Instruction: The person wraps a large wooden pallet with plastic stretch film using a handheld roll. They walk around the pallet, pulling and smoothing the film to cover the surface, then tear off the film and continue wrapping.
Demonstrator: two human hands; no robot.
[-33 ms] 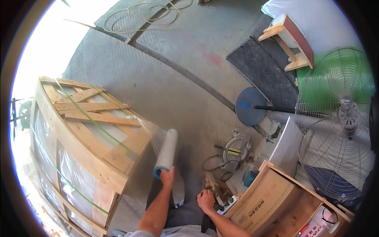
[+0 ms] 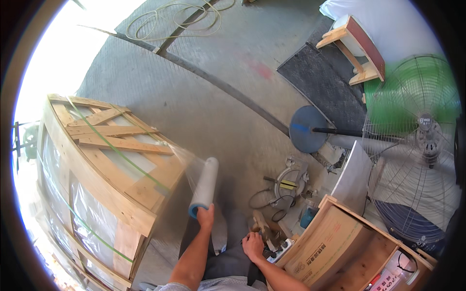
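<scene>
My left hand (image 2: pixel 206 216) grips the near end of a roll of clear stretch film (image 2: pixel 206 182), at its blue core. The roll slants up and away from me. A thin sheet of film (image 2: pixel 187 162) runs from it to the corner of a wooden crate (image 2: pixel 138 203) on the left. That crate is wrapped in film and bound with green straps (image 2: pixel 121 153). On my right thigh rests my right hand (image 2: pixel 253 246), holding nothing, its fingers laid on the dark trousers.
To the right stand a mitre saw (image 2: pixel 290 183), an open wooden box (image 2: pixel 335 206) with a cardboard carton (image 2: pixel 323 245), and a large fan (image 2: pixel 417 140) on a round base (image 2: pixel 308 129). A small wooden stool (image 2: pixel 359 51) lies farther off. A coiled hose (image 2: pixel 170 22) is on the floor ahead.
</scene>
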